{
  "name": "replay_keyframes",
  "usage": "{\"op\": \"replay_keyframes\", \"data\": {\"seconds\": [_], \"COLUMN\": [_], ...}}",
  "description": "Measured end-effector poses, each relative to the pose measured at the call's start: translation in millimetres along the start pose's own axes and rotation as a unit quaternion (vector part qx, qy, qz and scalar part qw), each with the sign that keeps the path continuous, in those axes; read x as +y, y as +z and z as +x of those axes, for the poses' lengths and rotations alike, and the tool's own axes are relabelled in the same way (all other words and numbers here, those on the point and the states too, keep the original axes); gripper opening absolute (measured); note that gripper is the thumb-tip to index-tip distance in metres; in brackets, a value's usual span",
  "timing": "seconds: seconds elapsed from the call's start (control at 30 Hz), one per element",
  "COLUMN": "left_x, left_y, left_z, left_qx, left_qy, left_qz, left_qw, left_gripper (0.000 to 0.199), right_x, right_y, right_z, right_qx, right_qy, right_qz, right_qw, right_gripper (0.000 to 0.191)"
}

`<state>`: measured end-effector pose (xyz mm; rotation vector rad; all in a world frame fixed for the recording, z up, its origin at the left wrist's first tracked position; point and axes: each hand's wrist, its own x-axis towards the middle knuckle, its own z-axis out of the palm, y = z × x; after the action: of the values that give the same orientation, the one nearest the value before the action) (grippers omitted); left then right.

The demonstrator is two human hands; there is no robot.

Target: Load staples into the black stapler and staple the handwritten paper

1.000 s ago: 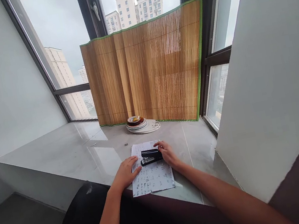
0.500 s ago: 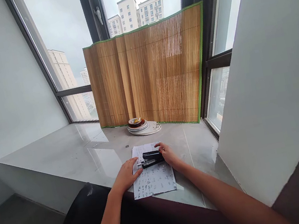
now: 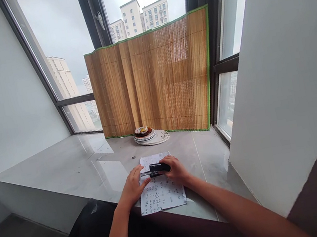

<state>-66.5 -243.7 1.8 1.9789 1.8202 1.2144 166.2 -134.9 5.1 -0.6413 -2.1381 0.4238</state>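
A black stapler (image 3: 158, 167) is over the handwritten paper (image 3: 164, 195), its top arm raised from its base and a metal strip (image 3: 145, 174) sticking out at its left end. My right hand (image 3: 176, 169) is wrapped round the stapler's right end. My left hand (image 3: 133, 184) lies at the paper's left edge with thumb and fingers apart, close to the metal strip; whether it touches the strip I cannot tell. Beyond the paper, a small grey piece that looks like a row of staples (image 3: 134, 157) rests on the tiled sill.
Stacked plates (image 3: 145, 137) stand at the back of the sill (image 3: 75, 166), beside a larger oval plate (image 3: 161, 136). A bamboo mat with green edging (image 3: 155, 82) leans on the window. White walls (image 3: 267, 74) flank both sides. Small bits (image 3: 98, 158) lie to the left.
My right hand has moved left and closed further over the stapler's top, its fingers now curled round it. The metal strip sticks out further left. The view has shifted slightly.
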Motion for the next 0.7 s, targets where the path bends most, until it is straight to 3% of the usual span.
{"op": "replay_keyframes", "data": {"seconds": [0.07, 0.1, 0.17, 0.2, 0.27, 0.33, 0.43, 0.53, 0.7], "left_x": [12.6, 20.4, 36.2, 42.7, 50.3, 50.3, 41.9, 33.6, 30.7], "left_y": [-1.3, -2.7, -6.6, -8.5, -9.9, -5.7, 9.0, 20.5, 19.6], "left_z": [7.3, 12.7, 25.7, 32.4, 42.9, 45.9, 35.4, 19.8, 12.3], "left_qx": [0.112, 0.17, 0.259, 0.27, 0.233, 0.203, 0.207, 0.17, 0.128], "left_qy": [-0.021, -0.052, -0.152, -0.211, -0.311, -0.342, -0.34, -0.335, -0.288], "left_qz": [-0.127, -0.207, -0.38, -0.462, -0.59, -0.658, -0.673, -0.69, -0.728], "left_qw": [0.985, 0.962, 0.875, 0.818, 0.707, 0.639, 0.623, 0.62, 0.609], "left_gripper": [0.041, 0.035, 0.025, 0.024, 0.025, 0.027, 0.029, 0.03, 0.026], "right_x": [-4.4, -6.5, -10.2, -11.9, -15.1, -18.1, -22.0, -23.9, -25.5], "right_y": [-2.1, -3.6, -7.2, -9.0, -12.1, -13.8, -12.8, -9.6, -9.0], "right_z": [-0.5, -1.0, -2.5, -3.6, -5.7, -7.6, -9.5, -10.7, -12.6], "right_qx": [0.069, 0.105, 0.151, 0.161, 0.165, 0.157, 0.131, 0.104, 0.101], "right_qy": [-0.048, -0.074, -0.123, -0.146, -0.181, -0.211, -0.25, -0.283, -0.298], "right_qz": [-0.036, -0.054, -0.091, -0.109, -0.14, -0.161, -0.178, -0.187, -0.184], "right_qw": [0.996, 0.99, 0.977, 0.97, 0.959, 0.951, 0.943, 0.935, 0.931], "right_gripper": [0.023, 0.022, 0.022, 0.024, 0.028, 0.029, 0.03, 0.033, 0.037]}}
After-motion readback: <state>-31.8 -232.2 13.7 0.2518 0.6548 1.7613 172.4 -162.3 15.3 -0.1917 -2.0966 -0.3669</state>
